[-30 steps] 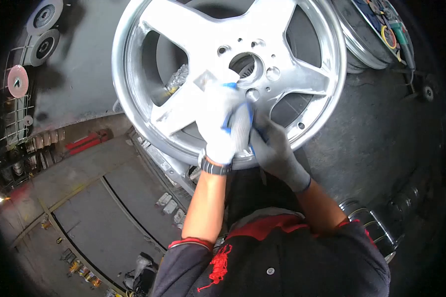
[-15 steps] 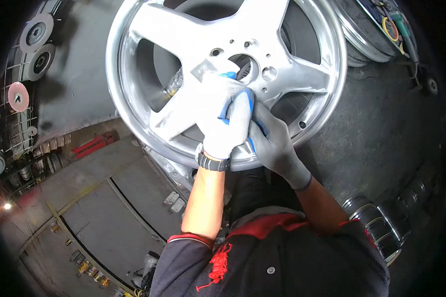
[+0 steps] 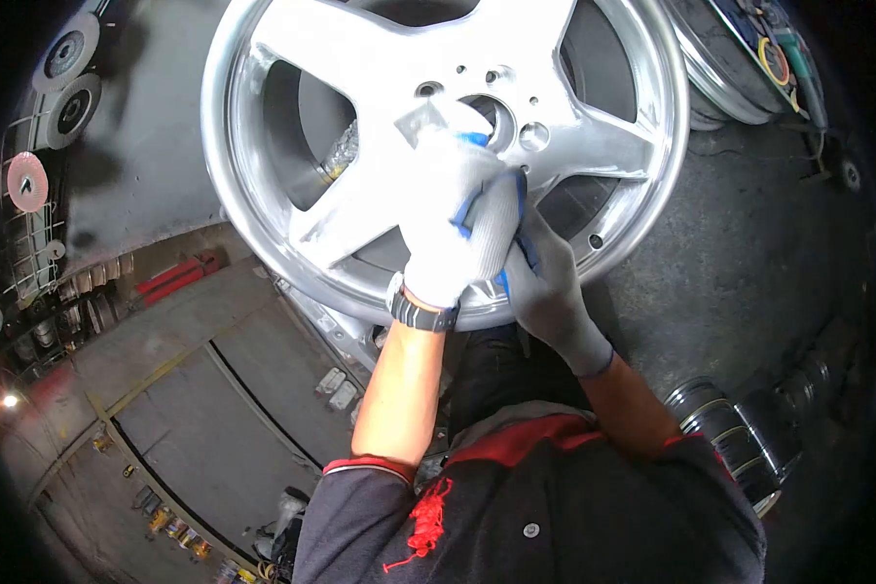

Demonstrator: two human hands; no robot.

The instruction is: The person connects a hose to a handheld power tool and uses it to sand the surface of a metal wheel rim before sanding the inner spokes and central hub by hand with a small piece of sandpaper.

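A large bare-metal alloy wheel with broad spokes lies face up before me, its centre bore just beyond my hands. My left hand, in a white glove with blue patches and a watch at the wrist, rests over the spokes near the hub. Past its fingers juts a small grey square sheet that looks like sandpaper, close to a bolt hole. My right hand, in a grey glove, is closed against the left hand over the near rim. Whatever its curled fingers hold is hidden.
Abrasive discs hang on a wire rack at the left. A red tool lies on the ledge below. Other wheel rims and a green power tool are at the upper right; shiny black cylinders stand lower right.
Both hands have shifted slightly right across the wheel, and the grey sheet has moved with the left hand. The view has also moved a little.
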